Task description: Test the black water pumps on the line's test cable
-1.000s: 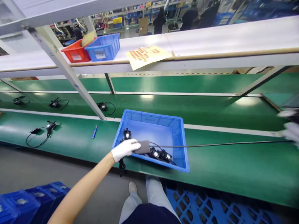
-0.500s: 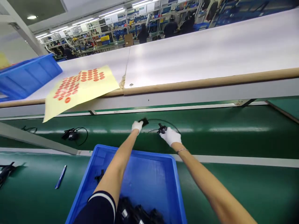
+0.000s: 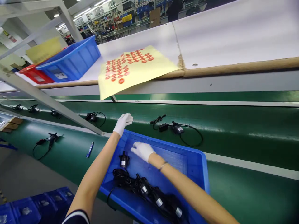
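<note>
- Right hand (image 3: 142,151), fingers spread and holding nothing, hovers in the blue bin (image 3: 198,158) beside a lone pump (image 3: 123,160); tangled cords (image 3: 140,186) at the near edge could snag.
- Left hand (image 3: 122,123), open, hangs over the bin's far edge; a bump could shift it.

Counted around the blue bin (image 3: 196,161) at the near edge of the green belt (image 3: 245,130):

- Gloved hands: two. Left hand (image 3: 122,123) over the bin's far left corner, right hand (image 3: 142,151) inside the bin.
- Small black pumps inside the bin: one standing alone (image 3: 124,159) near the left wall, plus a tangled cluster (image 3: 154,194) along the near wall, about four, exact number unclear.
- Corded units on the belt beyond and left of the bin: at least six, the nearest (image 3: 177,128) just behind it.
- Pens: one blue pen (image 3: 89,149), left of the bin.
- Bins on the shelf above: two, one blue (image 3: 72,60), one red (image 3: 35,75).
- Yellow sticker sheets: two, one (image 3: 133,70) above the bin, one (image 3: 43,49) in the shelf bins.
</note>
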Demonstrator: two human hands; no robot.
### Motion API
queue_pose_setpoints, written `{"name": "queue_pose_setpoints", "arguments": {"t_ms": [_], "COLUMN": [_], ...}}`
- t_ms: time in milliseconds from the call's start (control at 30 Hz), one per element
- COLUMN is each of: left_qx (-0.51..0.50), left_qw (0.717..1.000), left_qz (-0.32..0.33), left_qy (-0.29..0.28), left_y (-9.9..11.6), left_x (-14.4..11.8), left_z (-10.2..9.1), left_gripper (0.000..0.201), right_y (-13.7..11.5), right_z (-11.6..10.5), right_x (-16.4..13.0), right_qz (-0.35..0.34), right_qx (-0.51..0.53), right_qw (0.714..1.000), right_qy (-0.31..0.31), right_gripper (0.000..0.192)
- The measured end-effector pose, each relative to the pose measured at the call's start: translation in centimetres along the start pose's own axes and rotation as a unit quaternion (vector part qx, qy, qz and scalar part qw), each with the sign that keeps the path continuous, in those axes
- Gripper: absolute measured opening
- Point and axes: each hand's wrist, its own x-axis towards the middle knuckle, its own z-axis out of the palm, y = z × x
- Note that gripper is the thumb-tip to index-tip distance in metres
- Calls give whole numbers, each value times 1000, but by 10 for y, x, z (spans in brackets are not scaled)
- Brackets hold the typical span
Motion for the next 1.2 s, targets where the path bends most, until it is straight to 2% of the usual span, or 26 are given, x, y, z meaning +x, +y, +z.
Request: {"name": "queue_pose_setpoints", "arguments": {"t_ms": [67,100,167,267,367,467,533,567,600,667,733,833,933,1000,1100,1200], "left_qx": [-19,-25,-32,-42,-69,-117,-147,-162,-189,-258,-321,-393,-468,-490,-504,-526], "left_qw": [999,999,998,995,991,988,984,980,968,926,879,829,773,762,761,749], "left_qz": [-9,-16,-36,-71,-88,-87,-97,-112,-135,-185,-221,-246,-254,-243,-233,-252], "left_qy": [29,36,43,55,67,52,5,-37,-92,-205,-275,-313,-344,-347,-337,-313], "left_y": [-11,-20,-43,-75,-95,-100,-98,-97,-96,-95,-95,-91,-81,-73,-65,-60], "left_x": [-47,-73,-122,-179,-208,-220,-229,-236,-246,-273,-308,-365,-407,-423,-432,-436], "left_z": [-48,-68,-101,-135,-150,-145,-132,-125,-118,-107,-101,-95,-89,-84,-75,-65], "left_gripper": [38,40,41,37,32,30,36,42,49,58,63,72,74,70,64,61], "right_y": [-58,-78,-103,-110,-102,-106,-121,-133,-146,-172,-192,-198,-190,-188,-195,-203], "right_z": [36,50,67,69,49,18,-2,-10,-15,-19,-13,13,55,87,132,161], "right_x": [13,19,27,26,9,-23,-55,-74,-94,-135,-171,-211,-239,-256,-284,-314], "right_qz": [-32,-38,-44,-43,-30,-21,-36,-49,-63,-89,-98,-54,5,7,-22,-33], "right_qx": [-2,-7,-21,-40,-47,-38,-18,-3,15,63,126,253,368,406,429,438], "right_qw": [999,999,998,998,998,998,996,994,993,988,980,948,900,889,888,890], "right_qy": [-28,-36,-41,-28,1,54,85,94,100,107,122,188,232,211,166,127], "right_gripper": [37,36,33,29,28,28,26,26,26,25,25,41,55,54,57,65]}}
